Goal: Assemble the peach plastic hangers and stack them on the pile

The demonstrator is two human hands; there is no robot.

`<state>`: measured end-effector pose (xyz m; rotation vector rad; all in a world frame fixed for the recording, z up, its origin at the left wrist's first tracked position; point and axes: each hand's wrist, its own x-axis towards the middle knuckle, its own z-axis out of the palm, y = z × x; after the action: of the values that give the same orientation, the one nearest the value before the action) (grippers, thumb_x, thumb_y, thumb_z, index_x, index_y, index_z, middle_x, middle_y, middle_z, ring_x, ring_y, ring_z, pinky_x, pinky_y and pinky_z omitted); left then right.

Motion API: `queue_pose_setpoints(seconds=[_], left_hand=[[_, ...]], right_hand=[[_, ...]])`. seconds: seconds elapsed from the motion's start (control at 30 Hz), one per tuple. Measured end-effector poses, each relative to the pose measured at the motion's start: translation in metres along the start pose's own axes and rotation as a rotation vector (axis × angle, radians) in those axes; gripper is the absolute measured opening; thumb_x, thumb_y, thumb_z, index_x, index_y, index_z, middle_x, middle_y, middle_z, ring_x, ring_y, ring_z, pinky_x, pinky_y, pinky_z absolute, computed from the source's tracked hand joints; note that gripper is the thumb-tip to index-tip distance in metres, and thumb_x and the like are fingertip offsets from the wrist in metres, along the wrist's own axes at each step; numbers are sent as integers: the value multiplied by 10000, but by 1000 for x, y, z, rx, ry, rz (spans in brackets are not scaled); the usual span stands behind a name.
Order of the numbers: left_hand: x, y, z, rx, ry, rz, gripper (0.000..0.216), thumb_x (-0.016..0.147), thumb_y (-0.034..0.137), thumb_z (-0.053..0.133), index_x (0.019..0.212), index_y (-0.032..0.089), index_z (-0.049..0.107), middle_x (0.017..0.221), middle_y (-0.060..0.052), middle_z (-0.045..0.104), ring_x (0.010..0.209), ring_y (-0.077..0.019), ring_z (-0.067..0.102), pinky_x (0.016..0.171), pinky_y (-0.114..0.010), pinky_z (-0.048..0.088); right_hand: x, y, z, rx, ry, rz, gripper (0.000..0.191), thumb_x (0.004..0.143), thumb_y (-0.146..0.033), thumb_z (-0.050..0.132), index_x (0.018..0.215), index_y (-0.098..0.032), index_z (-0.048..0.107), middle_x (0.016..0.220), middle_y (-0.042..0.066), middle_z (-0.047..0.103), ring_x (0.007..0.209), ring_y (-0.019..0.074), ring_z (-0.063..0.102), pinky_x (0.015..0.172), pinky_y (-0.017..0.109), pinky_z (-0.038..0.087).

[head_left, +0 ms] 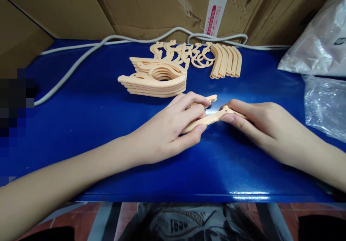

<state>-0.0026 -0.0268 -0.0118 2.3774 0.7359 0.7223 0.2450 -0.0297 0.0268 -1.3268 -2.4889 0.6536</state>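
Cream hanger piece [212, 119], one, of plastic: we find it raised a little toward the viewer's side of the blue tabletop [173, 179], right of its centre and between the back and front edges, slanting up to the right from one hand to the other

Left hand [175, 124]: fingers curled over, thumb below, closed about the piece's left portion; a second cream tip [212, 98] juts beyond the fingers, and we cannot tell whether it belongs to the same piece

Right hand [266, 125]: thumb and fingers pinched together on the piece's right end; a slim cream part shows between them, its join hidden from us

Stack of cream hanger bodies [155, 88]: nested, behind the left hand, toward the back edge

Cream hooks [201, 59]: a loose group nearer the back edge, just behind the stack

Curved cream arms [226, 61]: a row beside the hooks, on their right

White cable [72, 68]: we trace it along the back edge and down toward the left edge

Clear plastic bag [324, 106]: crumpled, by the right edge

Cardboard [162, 7]: upright behind the back edge
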Motion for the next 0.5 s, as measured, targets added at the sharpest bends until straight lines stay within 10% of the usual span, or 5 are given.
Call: queue_pose_setpoints(seconds=[0.5], left_hand=[[1, -1, 0, 93, -46, 2, 278, 1115, 278, 416, 1167, 105, 628, 1454, -161, 535, 1439, -208, 452, 1251, -327, 326]], right_hand=[[-1, 1, 4, -55, 47, 59, 445, 1030, -613, 403, 767, -258, 462, 615, -6, 551, 525, 172, 469, 549, 330, 285]])
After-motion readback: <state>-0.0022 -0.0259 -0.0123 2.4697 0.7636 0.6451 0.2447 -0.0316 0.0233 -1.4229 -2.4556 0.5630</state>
